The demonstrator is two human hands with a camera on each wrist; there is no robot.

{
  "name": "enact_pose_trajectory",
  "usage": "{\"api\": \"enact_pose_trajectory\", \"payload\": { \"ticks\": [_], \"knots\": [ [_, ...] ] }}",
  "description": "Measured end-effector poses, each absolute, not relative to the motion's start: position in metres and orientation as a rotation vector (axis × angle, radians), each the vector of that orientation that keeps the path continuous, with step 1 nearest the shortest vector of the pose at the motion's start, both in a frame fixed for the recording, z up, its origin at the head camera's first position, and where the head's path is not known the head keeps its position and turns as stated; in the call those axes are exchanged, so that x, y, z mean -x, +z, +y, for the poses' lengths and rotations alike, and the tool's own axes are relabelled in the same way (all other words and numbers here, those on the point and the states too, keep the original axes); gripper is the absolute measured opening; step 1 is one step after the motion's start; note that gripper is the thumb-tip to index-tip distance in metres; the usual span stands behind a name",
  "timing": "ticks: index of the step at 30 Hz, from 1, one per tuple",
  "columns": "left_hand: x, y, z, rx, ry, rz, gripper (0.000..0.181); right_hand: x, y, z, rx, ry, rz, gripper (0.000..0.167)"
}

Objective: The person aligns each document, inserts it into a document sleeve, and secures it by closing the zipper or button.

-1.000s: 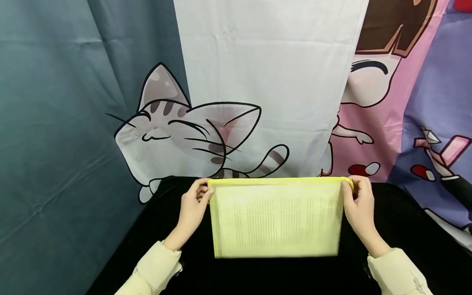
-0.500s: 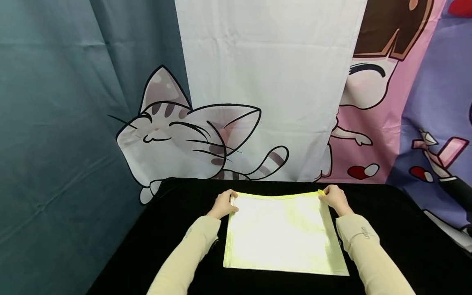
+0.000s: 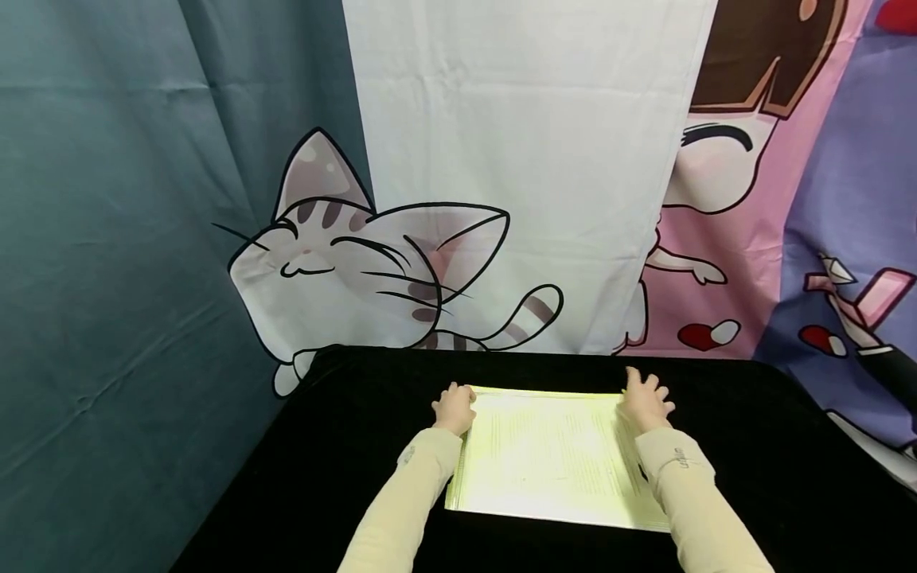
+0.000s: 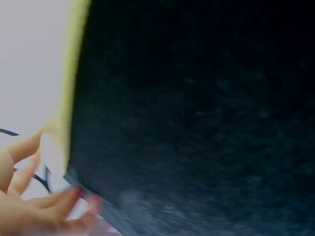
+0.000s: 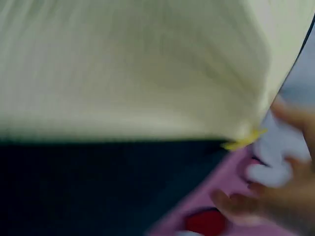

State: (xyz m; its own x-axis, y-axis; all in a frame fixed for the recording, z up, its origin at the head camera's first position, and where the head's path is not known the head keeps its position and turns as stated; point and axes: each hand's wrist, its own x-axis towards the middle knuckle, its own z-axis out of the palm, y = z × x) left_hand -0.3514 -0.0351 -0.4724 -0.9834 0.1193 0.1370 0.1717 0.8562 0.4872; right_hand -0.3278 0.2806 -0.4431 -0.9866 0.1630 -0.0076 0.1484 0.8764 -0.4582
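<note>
A translucent yellow mesh zip pouch [image 3: 552, 454] with pale sheets showing through it lies on the black cloth, its yellow-edged side away from me. My left hand [image 3: 454, 407] is at the far left corner, fingers spread; in the left wrist view the fingers [image 4: 64, 201] stand apart near the pouch's yellow edge [image 4: 72, 78]. At the far right corner is my right hand [image 3: 645, 402], fingers spread. The right wrist view, blurred, shows loose fingers [image 5: 246, 206] beside the yellow tab [image 5: 243, 140] at the pouch's corner, with a gap between.
Black cloth [image 3: 344, 461] covers the table around the pouch. Behind its far edge hangs a curtain [image 3: 530, 159] printed with a cartoon cat [image 3: 358, 270] and a cartoon figure at right.
The pouch has gone from held up by both top corners to lying flat on the cloth. Both hands have moved down and inward, and their fingers have spread from the corners.
</note>
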Motion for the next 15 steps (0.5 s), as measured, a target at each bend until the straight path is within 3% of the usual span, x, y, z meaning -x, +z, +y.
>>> {"api": "enact_pose_trajectory", "payload": {
  "ticks": [4,7,10,15],
  "knots": [
    [0.344,-0.459,-0.03,0.372,-0.8,-3.075,0.05,0.318,-0.424,0.267,-0.186,0.594,-3.317,0.083],
    [0.336,-0.447,-0.026,0.567,-0.868,-3.249,0.07,0.31,-0.414,0.254,-0.357,0.527,-3.465,0.093],
    [0.329,-0.44,-0.021,0.659,-0.8,-3.418,0.087,0.304,-0.414,0.245,-0.356,0.486,-3.559,0.103],
    [0.327,-0.442,-0.016,0.546,-0.582,-3.45,0.092,0.3,-0.427,0.24,-0.305,0.547,-3.528,0.101]
  ]
}}
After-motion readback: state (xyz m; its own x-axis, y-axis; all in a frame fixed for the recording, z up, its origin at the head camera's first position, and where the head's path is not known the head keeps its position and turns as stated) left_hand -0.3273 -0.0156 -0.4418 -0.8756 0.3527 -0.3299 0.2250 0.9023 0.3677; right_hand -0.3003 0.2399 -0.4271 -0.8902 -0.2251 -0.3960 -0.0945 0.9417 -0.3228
